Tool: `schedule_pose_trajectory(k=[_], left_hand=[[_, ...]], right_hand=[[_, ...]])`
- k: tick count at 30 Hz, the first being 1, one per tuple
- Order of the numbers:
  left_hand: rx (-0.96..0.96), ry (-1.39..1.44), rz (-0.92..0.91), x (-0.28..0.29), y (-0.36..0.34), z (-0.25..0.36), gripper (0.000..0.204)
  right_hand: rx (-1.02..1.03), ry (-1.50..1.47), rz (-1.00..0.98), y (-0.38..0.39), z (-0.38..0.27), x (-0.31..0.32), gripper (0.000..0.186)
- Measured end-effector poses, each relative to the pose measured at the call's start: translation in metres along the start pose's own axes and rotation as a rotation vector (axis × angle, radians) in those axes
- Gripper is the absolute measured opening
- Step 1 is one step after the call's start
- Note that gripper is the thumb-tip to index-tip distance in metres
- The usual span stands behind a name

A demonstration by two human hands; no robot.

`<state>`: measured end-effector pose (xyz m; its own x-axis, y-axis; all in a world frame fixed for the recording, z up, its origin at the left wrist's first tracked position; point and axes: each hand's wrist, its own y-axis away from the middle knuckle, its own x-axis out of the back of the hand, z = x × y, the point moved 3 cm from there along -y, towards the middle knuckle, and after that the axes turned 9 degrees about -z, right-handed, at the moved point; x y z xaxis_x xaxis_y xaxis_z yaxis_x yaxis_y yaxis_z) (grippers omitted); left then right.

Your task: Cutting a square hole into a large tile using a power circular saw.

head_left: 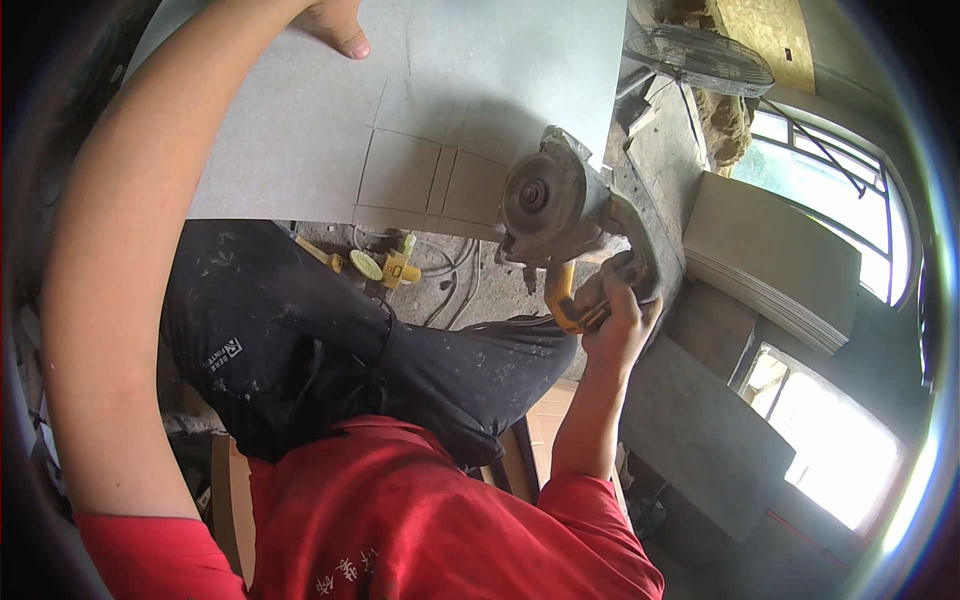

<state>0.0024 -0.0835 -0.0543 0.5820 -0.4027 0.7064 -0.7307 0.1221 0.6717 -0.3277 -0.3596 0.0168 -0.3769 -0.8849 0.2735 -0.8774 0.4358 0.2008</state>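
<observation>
A power saw with a round disc, dusty grey casing and yellow handle is in my right hand, the fingers wrapped round its handle. The saw is tilted with its disc side showing, over the near right edge of a large pale grey slab. Dark straight lines run across the slab beside the saw. My left arm stretches over the slab's left side. At the upper edge, my left hand has its thumb extended over the slab; its other fingers are mostly out of view.
Below the slab's near edge lie a yellow tool, a pale yellow round piece and loose cables. A standing fan is at the far right. Stacked boards or slabs lean by a barred window.
</observation>
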Motion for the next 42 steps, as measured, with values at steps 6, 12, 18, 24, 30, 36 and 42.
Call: schedule_pose_trajectory(k=[6, 12, 18, 24, 30, 36, 42], left_hand=[[0.001, -0.001, -0.002, 0.006, 0.036, -0.003, 0.14], [0.014, 0.043, -0.021, 0.008, 0.039, -0.003, 0.139], [-0.008, 0.036, -0.004, 0.005, 0.009, 0.002, 0.138], [0.005, -0.017, -0.018, 0.008, 0.025, 0.002, 0.137], [0.009, 0.008, -0.053, 0.013, 0.03, 0.005, 0.136], [0.007, 0.092, -0.067, 0.014, 0.035, 0.001, 0.137], [0.003, 0.111, -0.054, 0.011, 0.03, -0.001, 0.138]], right_hand=[[-0.008, 0.044, -0.009, 0.001, 0.0, -0.001, 0.014], [-0.018, 0.043, 0.045, 0.008, -0.001, 0.001, 0.013], [-0.018, 0.027, 0.062, 0.002, 0.0, 0.0, 0.013], [-0.026, 0.031, 0.019, -0.004, -0.001, 0.001, 0.012], [-0.053, 0.02, 0.044, -0.003, 0.0, 0.001, 0.01], [-0.023, 0.024, 0.054, -0.004, 0.001, 0.001, 0.011], [-0.022, 0.031, 0.034, 0.001, 0.004, 0.004, 0.014]])
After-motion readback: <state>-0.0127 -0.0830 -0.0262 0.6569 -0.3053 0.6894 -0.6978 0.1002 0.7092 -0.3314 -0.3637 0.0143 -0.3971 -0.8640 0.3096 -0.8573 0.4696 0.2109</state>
